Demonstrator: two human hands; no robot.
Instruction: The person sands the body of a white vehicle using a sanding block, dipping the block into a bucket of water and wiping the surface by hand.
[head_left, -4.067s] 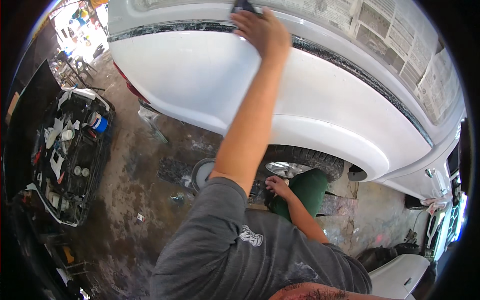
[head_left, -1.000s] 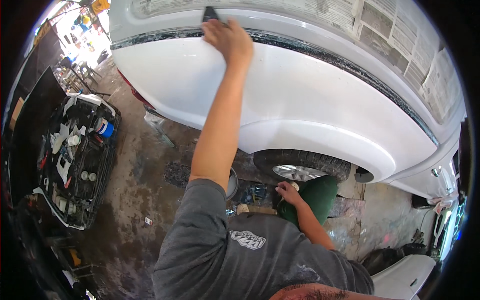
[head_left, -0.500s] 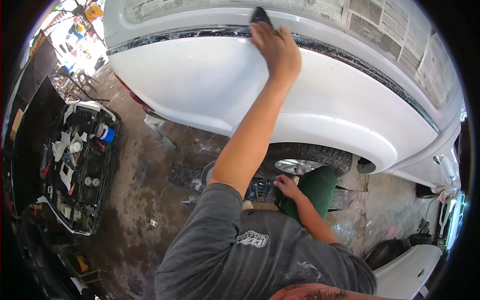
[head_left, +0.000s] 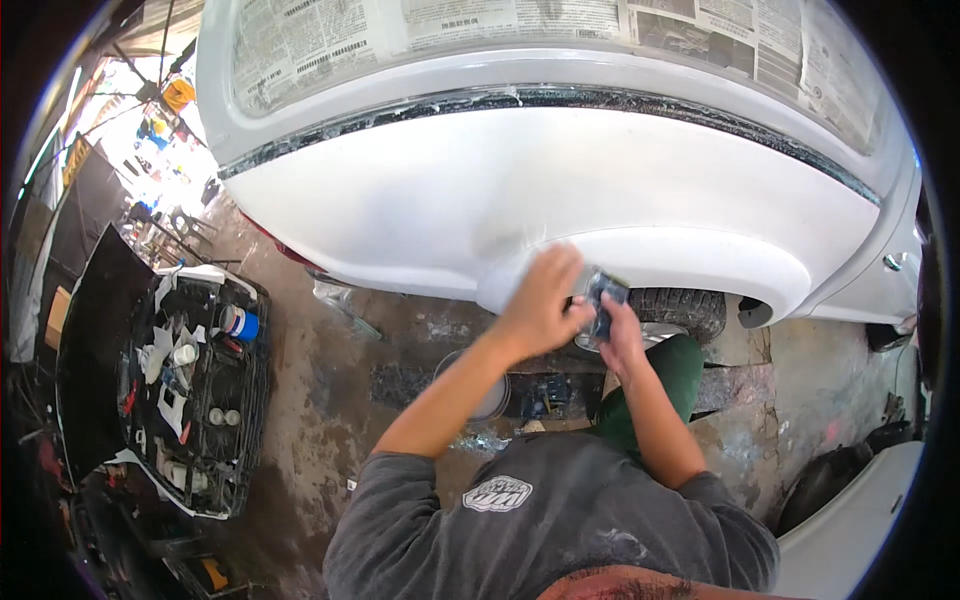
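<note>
My right hand [head_left: 624, 340] grips a small dark flat pad [head_left: 608, 300] in front of the wheel arch, its fingers closed on the lower part. The pad has a lighter upper edge, and its exact kind is unclear. Close beside it on the left is my left hand [head_left: 545, 305], smeared by motion, with the thumb near the pad; whether its fingers hold anything does not show. Beyond both hands spreads the white side panel [head_left: 400, 200] of a vehicle. A rough dark strip [head_left: 560, 97] with white residue runs along it below newspaper-covered windows [head_left: 480, 30].
A tire [head_left: 690, 312] sits under the arch, near my green-clad knee [head_left: 670, 385]. A round basin [head_left: 485, 395] stands on the stained floor [head_left: 310, 430]. To the left, a black car part [head_left: 240, 430] carries a blue-and-white can [head_left: 240, 323], cups and scraps. A white panel [head_left: 850, 530] lies at lower right.
My left hand has come down from the dark strip, where it held a black piece, to the wheel arch. My right hand has risen from my knee and now holds the dark pad.
</note>
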